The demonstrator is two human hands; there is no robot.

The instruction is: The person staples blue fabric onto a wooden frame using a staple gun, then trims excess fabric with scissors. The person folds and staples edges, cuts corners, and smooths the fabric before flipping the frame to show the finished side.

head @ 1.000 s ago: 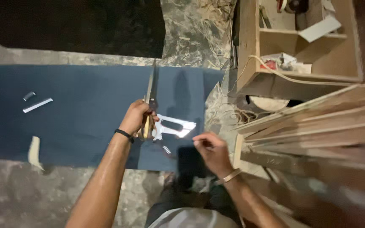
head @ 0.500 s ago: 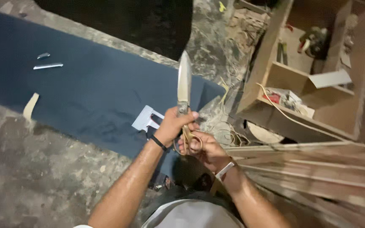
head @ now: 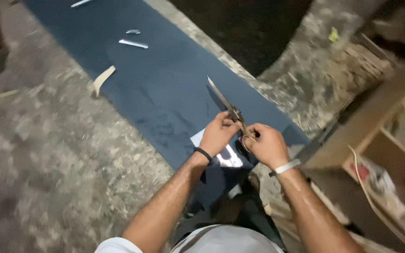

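Gripped big steel tailor's scissors (head: 228, 107) with left hand (head: 218, 135) clenched at the pivot and right hand (head: 268, 145) clasping the handles, raised over long dark-blue cloth (head: 165, 89), probably for steadier control lol.

No label, sign or screen shows anywhere in the view. The only package-like thing is 1 small red packet (head: 363, 171), lying in the open wooden shelf unit (head: 390, 119) at about 4 o'clock from the middle of the view. It is flat and roughly rectangular, partly covered by crumpled pale wrapping (head: 386, 194) just beside it toward 5 o'clock. It is too blurred to tell more.
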